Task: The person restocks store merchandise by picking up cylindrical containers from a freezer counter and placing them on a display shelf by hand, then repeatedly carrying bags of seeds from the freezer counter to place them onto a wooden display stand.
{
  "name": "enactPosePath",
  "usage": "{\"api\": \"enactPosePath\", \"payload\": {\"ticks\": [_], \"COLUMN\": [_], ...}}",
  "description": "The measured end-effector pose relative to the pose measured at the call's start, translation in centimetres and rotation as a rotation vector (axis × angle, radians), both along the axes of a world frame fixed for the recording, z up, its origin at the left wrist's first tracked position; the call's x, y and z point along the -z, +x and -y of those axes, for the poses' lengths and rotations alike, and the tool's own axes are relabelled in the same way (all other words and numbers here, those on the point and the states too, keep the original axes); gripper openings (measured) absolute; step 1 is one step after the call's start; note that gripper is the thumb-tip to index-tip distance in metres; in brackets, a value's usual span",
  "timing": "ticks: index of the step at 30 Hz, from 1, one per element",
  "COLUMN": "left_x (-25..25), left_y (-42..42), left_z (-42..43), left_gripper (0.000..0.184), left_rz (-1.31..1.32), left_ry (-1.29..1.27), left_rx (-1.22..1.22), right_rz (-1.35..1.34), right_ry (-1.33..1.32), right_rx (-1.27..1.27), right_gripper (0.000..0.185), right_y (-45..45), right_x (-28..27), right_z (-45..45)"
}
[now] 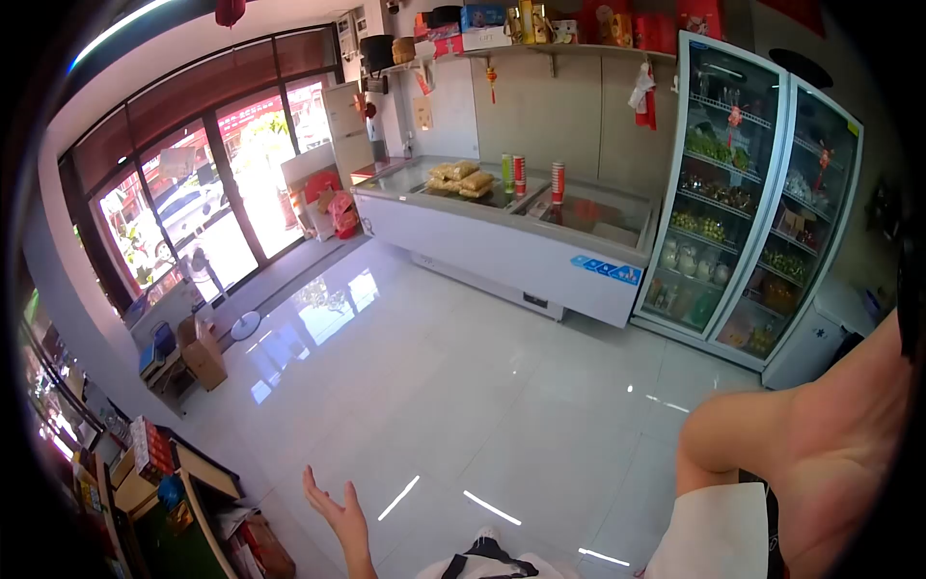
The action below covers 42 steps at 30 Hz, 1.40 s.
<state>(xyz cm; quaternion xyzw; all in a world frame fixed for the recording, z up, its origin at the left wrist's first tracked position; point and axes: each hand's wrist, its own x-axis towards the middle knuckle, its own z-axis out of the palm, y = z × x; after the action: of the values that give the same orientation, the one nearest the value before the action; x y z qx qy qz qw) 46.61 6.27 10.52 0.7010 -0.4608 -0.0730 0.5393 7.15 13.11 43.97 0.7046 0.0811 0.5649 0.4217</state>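
Plainly, I have a shop floor [453, 357] of glossy pale tiles on my feed, with strips of light reflected in it. My left grip [336, 510], a bare hand low in the view, is released, its fingers spread above the tiles. Nearest to it, at the lower left, stands a low shelf unit [159, 540] with a green surface, and small red-and-white boxes [151, 450] sit stacked on it. My right grip [839, 434] is close to the lens beyond a white sleeve [709, 531]; the dark rim cuts it off, so I cannot fairly tell whether it is clenched, loose or grasping something. Just behind it I see a white chest [825, 323] beside a tall glass-door fridge [675, 332], whose shelves carry greens and round produce. A long white freezer [463, 241] runs along the far wall, left of the fridge; on its glass top lie bags of yellowish food [460, 179], near a green tube [507, 174] and some red tubes [558, 183]. Above, I make out a wall shelf lined with bright gift boxes [482, 27]. Over to the left, a cardboard box [202, 355] stands near sunlit glass doors [198, 183].
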Motion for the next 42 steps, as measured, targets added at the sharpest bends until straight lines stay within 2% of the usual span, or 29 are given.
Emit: {"api": "enactPosePath", "payload": {"ticks": [6,9,12,15,16,19,20,24,28,30,32,35,36,39,42], "left_x": [-0.1,0.4,-0.4,2.6,3.3,3.6,2.0,-0.2,-0.7,0.8,4.6,7.2,8.8,7.8,7.0], "left_y": [-6.5,-11.1,-16.9,-21.2,-22.5,-27.0,-29.0,-33.1,-34.8,-35.0,-35.1,-36.0,-35.7,-37.3,-39.4], "left_z": [15.1,21.9,28.1,35.1,36.9,43.2,44.6,52.8,58.7,61.8,65.8,71.9,74.4,81.3,89.0], "left_gripper": [0.063,0.063,0.062,0.058,0.045,0.063,0.062,0.061,0.058,0.056,0.053,0.046,0.039,0.036,0.035], "left_rz": [-0.127,-0.030,-0.051,0.187,0.309,-0.019,-0.055,0.062,0.052,0.084,0.168,-0.200,-0.525,-0.914,-0.907], "left_ry": [0.141,0.148,0.212,0.135,-0.044,0.204,0.190,0.131,0.141,0.182,0.227,0.349,0.292,0.235,0.245], "left_rx": [0.272,0.438,0.531,0.602,0.508,0.620,0.661,0.608,0.496,0.450,0.401,0.476,0.506,0.451,0.417], "right_rz": [0.019,0.009,0.000,-0.041,-0.040,-0.002,-0.001,0.018,0.017,0.015,-0.002,-0.011,-0.008,0.028,0.080], "right_ry": [-0.027,-0.056,-0.085,-0.091,-0.090,-0.078,-0.064,-0.024,0.007,0.021,0.022,0.015,0.011,-0.006,-0.025], "right_rx": [0.197,0.266,0.325,0.384,0.397,0.381,0.374,0.339,0.252,0.225,0.191,0.139,0.126,0.099,0.076], "right_gripper": [0.033,0.032,0.031,0.030,0.030,0.029,0.029,0.028,0.026,0.026,0.025,0.025,0.024,0.024,0.023], "right_y": [-5.1,-8.2,-12.2,-16.4,-17.9,-22.4,-23.7,-28.2,-31.4,-32.5,-33.0,-33.3,-33.2,-33.1,-33.4], "right_x": [-1.7,-2.0,-1.8,-1.4,-1.1,-0.3,-0.3,0.6,1.1,1.5,2.1,2.6,2.7,2.6,2.7], "right_z": [9.5,13.5,17.9,22.3,24.1,29.8,31.8,40.6,50.0,54.5,59.2,66.1,68.6,76.1,84.2]}}
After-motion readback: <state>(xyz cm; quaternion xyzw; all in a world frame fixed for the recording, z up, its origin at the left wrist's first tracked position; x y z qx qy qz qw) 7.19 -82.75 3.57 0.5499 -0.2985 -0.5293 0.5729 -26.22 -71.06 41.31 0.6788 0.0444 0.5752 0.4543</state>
